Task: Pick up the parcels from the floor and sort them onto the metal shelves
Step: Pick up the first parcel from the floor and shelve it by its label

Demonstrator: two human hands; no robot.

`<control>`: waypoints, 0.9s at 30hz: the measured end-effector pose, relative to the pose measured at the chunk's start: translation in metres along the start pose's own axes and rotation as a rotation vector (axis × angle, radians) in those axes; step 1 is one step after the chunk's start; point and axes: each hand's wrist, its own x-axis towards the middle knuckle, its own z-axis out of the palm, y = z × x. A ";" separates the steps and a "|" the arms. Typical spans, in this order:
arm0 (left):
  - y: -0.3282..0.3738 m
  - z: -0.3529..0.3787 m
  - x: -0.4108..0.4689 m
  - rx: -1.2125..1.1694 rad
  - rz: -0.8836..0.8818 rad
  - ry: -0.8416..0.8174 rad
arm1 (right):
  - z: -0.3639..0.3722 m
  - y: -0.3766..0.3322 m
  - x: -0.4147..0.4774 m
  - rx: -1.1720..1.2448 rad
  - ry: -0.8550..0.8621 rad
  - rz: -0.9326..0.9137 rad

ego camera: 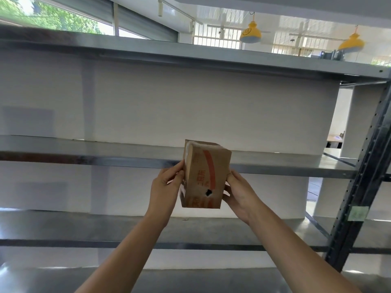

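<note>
- My left hand is closed on the left side of a small brown cardboard parcel, thumb toward me and fingers wrapped round the far left edge.
- My right hand grips the opposite side, thumb pressed on the right edge of the box, the other fingers tucked behind and below it where I cannot see them.
- I see the parcel held up in the air between both hands, standing on end and tilted a little, its top leaning away from me.
- Its near face carries red printing and a curved red stripe, and I can make out a small dark hole punched low on that face. Pale tape runs across the top end.
- The parcel is in front of the middle shelf of a grey metal rack; its upper end overlaps the shelf's front lip in my view, but I cannot tell whether it touches the board.
- An upper shelf runs above, a lower shelf below my wrists.
- The dark perforated upright stands at the right, with a green label stuck on it.
- Two yellow pendant lamps hang beyond the rack, top right.
</note>
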 end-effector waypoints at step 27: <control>-0.012 0.005 -0.013 -0.070 -0.050 0.082 | -0.005 0.017 -0.007 -0.051 0.010 -0.185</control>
